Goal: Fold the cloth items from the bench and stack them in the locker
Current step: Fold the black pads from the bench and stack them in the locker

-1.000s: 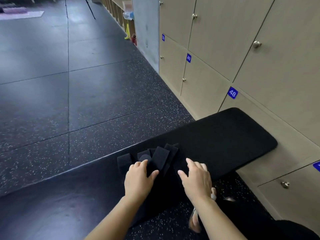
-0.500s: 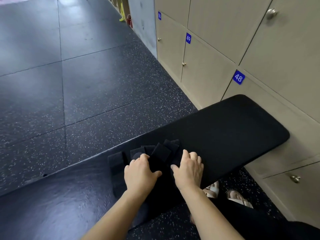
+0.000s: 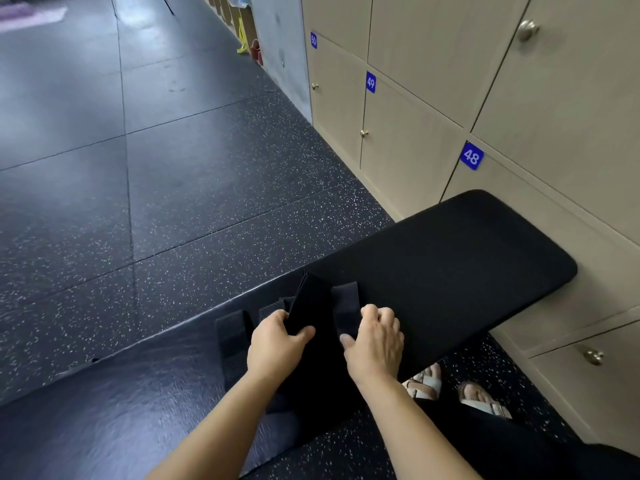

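Observation:
A black cloth item (image 3: 308, 306) with several strap-like flaps lies on the black padded bench (image 3: 450, 258), near its middle. My left hand (image 3: 277, 344) grips a raised fold of it, lifted off the bench. My right hand (image 3: 375, 337) pinches the neighbouring strap (image 3: 344, 303) with curled fingers. One more flap (image 3: 232, 330) lies flat to the left. The dark cloth blends into the bench, so its outline is hard to follow. The lockers (image 3: 519, 98) on the right are all closed.
Beige locker doors with blue number tags 48 (image 3: 471, 156), 49 (image 3: 370, 82) and 50 run along the right wall. Dark speckled rubber floor (image 3: 173, 168) stretches left and ahead. My sandalled feet (image 3: 460, 393) show below the bench. Yellow and red objects (image 3: 249, 46) sit far back.
Both hands went from lying flat on the cloth to gripping it. The left hand has pulled a fold upward. The view has shifted closer to the bench.

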Available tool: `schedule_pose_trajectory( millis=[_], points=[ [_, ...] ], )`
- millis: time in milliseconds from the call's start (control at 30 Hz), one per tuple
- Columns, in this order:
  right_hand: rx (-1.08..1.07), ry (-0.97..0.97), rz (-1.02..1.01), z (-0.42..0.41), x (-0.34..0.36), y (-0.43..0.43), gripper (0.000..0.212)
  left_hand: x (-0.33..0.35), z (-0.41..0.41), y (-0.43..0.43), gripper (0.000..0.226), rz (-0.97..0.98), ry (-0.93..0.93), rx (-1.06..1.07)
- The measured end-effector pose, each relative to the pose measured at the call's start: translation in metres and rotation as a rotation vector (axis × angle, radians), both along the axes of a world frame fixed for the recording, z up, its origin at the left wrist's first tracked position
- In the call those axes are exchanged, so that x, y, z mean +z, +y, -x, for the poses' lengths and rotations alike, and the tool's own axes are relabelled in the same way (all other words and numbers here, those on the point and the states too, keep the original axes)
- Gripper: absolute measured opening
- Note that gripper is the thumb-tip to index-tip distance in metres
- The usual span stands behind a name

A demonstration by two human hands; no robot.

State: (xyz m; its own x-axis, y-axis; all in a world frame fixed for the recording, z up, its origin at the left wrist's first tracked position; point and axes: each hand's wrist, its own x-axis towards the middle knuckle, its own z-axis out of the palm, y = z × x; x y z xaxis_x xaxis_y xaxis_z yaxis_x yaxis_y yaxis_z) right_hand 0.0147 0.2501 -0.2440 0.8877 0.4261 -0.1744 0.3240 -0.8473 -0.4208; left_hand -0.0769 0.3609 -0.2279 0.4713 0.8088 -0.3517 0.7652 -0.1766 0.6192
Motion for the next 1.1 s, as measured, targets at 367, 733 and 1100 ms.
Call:
schedule_pose_trajectory(
  millis=[367, 733, 1100],
  points=[
    [-0.225, 0.400, -0.427, -0.011, 0.014, -0.012, 0.039, 0.027, -0.005, -0.001, 0.013, 0.283, -0.356, 0.063],
    [-0.465, 0.768, -1.253, -0.034, 0.128, -0.109, 0.019, 0.114, -0.051, -0.069, 0.015, 0.664, -0.570, -0.093],
    [-0.558, 0.601, -1.470, -0.042, 0.213, -0.250, 0.024, 0.184, -0.113, -0.208, 0.019, 0.857, -0.646, -0.379]
  ],
)
